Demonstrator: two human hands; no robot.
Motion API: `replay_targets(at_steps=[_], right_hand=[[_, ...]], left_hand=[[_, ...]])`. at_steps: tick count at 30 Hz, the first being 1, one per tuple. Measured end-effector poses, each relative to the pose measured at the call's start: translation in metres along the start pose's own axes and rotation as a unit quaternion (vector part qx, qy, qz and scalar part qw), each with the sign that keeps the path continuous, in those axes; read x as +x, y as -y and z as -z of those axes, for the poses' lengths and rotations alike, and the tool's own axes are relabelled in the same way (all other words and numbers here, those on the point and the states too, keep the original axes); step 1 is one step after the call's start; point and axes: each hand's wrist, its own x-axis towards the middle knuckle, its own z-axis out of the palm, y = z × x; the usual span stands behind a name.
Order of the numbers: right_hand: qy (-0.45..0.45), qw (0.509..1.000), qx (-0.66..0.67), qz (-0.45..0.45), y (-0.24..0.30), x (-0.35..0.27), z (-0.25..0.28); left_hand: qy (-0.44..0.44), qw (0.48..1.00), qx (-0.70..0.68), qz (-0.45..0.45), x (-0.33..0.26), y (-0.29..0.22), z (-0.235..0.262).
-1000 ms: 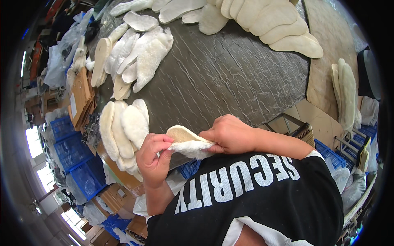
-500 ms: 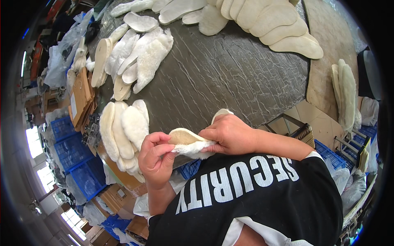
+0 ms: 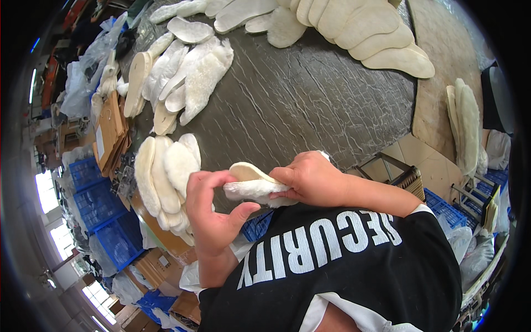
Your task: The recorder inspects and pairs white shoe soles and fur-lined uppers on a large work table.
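Crowding the spread left hand (image 3: 209,213) are piled insoles (image 3: 164,180), while the right hand (image 3: 313,178) pinches a fleecy insole (image 3: 250,191).

On the table (image 3: 310,105), insoles (image 3: 181,166) lie left and far; further left, probably crates (image 3: 118,243).

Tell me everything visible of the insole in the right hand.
The insole has a plain cream side uppermost and fluffy white pile below. It looks bent, its rounded left end showing. The right hand pinches it, hiding part; the left hand has fingers at that end, contact unclear, thumb apart. It is near the black shirt.
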Motion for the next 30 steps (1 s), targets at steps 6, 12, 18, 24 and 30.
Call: replay_targets(at_steps=[6,12,18,24,30], right_hand=[[0.009,1.000,-0.007,0.003,0.002,-0.003,-0.001],[0.080,0.987,0.127,-0.053,0.005,-0.007,0.004],[0.139,0.971,0.185,-0.060,-0.002,-0.008,0.012],[0.057,0.959,0.202,-0.193,-0.005,-0.010,0.002],[0.149,0.775,0.563,-0.248,-0.036,-0.007,-0.008]], left_hand=[[0.149,0.986,0.070,0.006,0.018,-0.017,0.003],[0.169,0.982,0.059,-0.059,0.010,-0.008,-0.003],[0.090,0.994,0.001,-0.064,0.004,-0.002,-0.018],[0.075,0.985,0.103,-0.118,0.002,-0.013,-0.021],[0.137,0.963,0.151,-0.174,-0.004,-0.009,-0.040]])
